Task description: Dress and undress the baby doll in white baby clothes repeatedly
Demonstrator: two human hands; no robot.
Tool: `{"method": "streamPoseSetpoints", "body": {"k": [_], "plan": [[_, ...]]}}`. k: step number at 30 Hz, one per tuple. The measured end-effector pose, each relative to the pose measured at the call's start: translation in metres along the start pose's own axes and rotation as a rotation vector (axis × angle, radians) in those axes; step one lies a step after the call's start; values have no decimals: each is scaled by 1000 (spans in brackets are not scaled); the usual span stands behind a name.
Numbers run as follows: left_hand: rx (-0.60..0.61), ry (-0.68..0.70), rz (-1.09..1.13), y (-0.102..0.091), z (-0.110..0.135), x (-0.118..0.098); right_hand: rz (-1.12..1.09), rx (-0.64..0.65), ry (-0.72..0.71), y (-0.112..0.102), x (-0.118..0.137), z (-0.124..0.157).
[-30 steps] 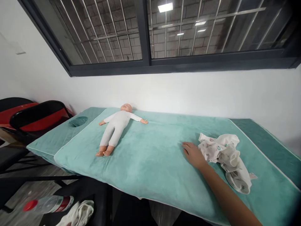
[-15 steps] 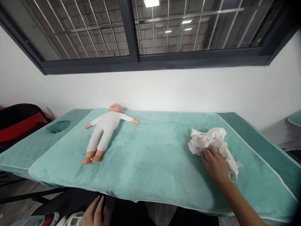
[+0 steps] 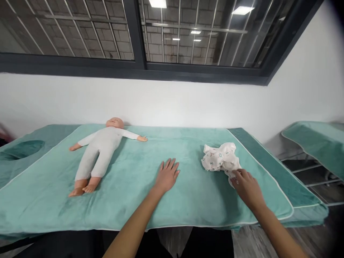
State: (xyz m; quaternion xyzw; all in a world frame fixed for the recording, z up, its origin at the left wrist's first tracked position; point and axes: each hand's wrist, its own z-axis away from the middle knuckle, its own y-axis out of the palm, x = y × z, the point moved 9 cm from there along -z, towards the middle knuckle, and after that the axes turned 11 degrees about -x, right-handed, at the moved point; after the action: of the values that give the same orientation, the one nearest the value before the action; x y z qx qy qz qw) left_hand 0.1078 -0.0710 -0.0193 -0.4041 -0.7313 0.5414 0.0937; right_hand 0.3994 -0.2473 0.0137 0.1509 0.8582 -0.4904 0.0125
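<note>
A baby doll in a pale grey suit lies on its back at the left of a teal towel spread over a massage bed. A crumpled white printed baby garment lies to the right. My left hand rests flat on the towel with fingers stretched out, between the doll and the garment. Knuckles up, my right hand touches the garment's near edge with its fingertips; its fingers are bent, and whether they pinch the cloth is hidden.
The bed stands against a white wall under a dark-framed barred window. A face hole shows at the bed's left end. A second teal-covered bed stands at the right, with floor between.
The view has swung right. My left hand came up from below the bed and now lies flat on the towel. My right hand stays at the garment, which looks more bunched.
</note>
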Motion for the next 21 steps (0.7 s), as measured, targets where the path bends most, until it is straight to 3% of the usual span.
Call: {"method": "streamPoseSetpoints", "body": {"k": [3, 6, 10, 12, 16, 18, 21], "plan": [[-21, -5, 40, 5, 5, 7, -84, -73, -124, 2, 41, -1], [-32, -19, 103, 2, 9, 11, -88, -125, -131, 7, 65, -20], [-76, -68, 227, -6, 9, 17, -149, -6, -43, 18, 66, -73], [-108, -97, 310, -9, 9, 21, -261, -14, 66, 8, 58, -104], [-174, -163, 541, -15, 11, 24, -743, -249, 361, -42, 54, -147], [-173, -200, 747, -15, 12, 23, -1123, -227, 475, -54, 76, -157], [-146, -313, 1148, -11, 14, 24, -1571, -64, 503, -58, 137, -162]]}}
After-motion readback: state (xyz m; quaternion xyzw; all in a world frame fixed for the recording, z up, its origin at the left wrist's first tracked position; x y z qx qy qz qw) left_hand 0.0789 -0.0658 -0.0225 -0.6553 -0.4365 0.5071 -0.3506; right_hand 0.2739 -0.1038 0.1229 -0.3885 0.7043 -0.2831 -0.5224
